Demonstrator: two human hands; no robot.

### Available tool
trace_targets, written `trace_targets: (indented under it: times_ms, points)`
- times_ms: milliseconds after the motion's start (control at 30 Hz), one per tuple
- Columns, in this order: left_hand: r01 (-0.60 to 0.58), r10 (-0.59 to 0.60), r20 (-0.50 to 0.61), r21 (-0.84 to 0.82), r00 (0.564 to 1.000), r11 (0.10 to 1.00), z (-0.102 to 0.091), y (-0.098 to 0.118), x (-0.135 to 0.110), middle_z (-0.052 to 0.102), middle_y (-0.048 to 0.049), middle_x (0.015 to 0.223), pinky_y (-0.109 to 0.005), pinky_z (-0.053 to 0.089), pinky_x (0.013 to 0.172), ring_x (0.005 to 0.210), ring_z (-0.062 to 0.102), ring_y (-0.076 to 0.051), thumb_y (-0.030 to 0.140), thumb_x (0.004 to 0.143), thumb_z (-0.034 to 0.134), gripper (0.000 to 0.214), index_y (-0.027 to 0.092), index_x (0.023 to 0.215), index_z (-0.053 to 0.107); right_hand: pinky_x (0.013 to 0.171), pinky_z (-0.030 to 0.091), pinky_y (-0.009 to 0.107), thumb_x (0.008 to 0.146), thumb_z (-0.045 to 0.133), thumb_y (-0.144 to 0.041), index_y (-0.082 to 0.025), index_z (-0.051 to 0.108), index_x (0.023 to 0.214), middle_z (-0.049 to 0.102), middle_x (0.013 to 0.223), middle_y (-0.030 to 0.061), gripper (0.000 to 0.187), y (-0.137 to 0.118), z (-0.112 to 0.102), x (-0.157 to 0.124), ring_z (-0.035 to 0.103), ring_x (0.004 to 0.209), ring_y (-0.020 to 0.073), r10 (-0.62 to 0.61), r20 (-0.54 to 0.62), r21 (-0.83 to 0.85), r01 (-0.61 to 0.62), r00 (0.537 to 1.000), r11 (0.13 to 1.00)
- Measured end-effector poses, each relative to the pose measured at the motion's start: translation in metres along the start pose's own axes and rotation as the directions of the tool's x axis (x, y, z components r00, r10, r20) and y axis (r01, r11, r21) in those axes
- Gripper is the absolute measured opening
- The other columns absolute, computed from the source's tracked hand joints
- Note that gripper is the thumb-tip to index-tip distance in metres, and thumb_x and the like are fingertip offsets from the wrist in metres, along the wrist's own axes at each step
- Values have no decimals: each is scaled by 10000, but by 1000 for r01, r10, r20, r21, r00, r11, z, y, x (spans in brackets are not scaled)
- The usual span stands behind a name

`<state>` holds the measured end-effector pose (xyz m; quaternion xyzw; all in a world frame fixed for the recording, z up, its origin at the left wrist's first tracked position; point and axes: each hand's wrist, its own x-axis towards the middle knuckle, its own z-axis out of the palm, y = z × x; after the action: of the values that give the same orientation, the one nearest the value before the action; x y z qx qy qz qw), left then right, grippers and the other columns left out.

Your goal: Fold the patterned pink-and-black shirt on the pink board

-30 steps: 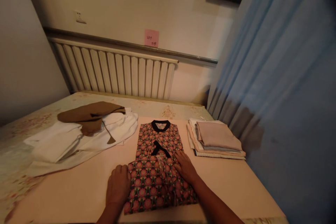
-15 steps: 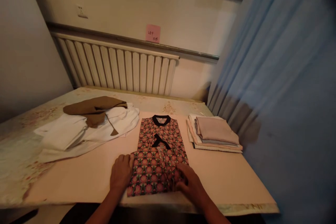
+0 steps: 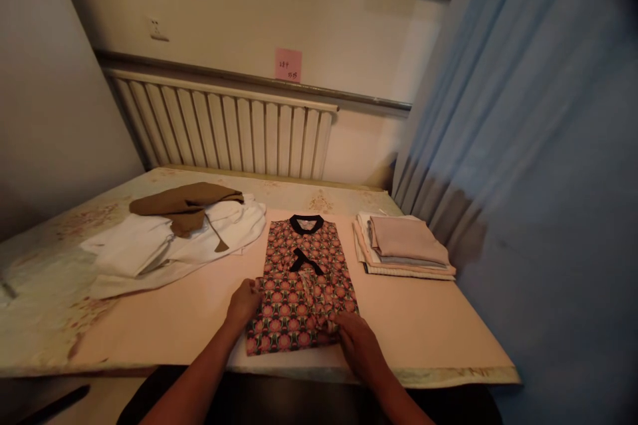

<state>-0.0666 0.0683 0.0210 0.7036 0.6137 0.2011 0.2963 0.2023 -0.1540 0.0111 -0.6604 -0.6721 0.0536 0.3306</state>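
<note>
A patterned shirt [image 3: 284,312] in red, pink and black with a black collar lies in front of me, its lower part folded up over the front. Black ribbon-like strips cross its middle. At the fold's upper left corner, my left hand [image 3: 244,303] pinches the cloth. On the lower right side, my right hand [image 3: 357,340] has its fingers closed on the bunched fabric edge. Both hands rest close to the table surface.
On the right lies a stack of folded clothes [image 3: 411,242]. White garments [image 3: 134,246] with a brown garment [image 3: 192,202] on top lie to the left. A pink sheet [image 3: 419,325] covers part of the table. A blue curtain [image 3: 538,179] hangs at right; a radiator [image 3: 239,129] stands behind.
My left hand has slid up to the fold's corner and now pinches it. My right hand has closed on the right edge. The view has shifted slightly.
</note>
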Motion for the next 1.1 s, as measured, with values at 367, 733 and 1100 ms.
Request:
trace_targets:
  times_ms: [367,733,1100]
  points:
    - [-49,60,69,-151,996,987,-8,19,-22,648,26,755,-237,399,635,762,605,-175,209,766,505,63,221,795,560,871,504,322,885,418,-200,-229,681,1064,709,1048,69,320,1,-2,-7,652,961,205,110,-58,145,-101,992,984]
    - [-7,53,103,-401,993,916,6,27,-31,739,-28,971,-309,480,849,1000,643,-236,174,718,544,282,206,971,663,878,458,335,746,414,-101,-236,709,1040,718,1021,58,438,-6,2,12,617,972,214,106,-63,32,-104,992,994]
    - [223,-53,260,-685,964,694,7,18,-32,748,-30,808,-319,562,699,714,707,-195,173,696,554,302,195,985,642,668,427,248,841,422,-424,-190,678,789,677,730,19,351,13,-15,39,589,742,189,444,-88,314,-399,892,862]
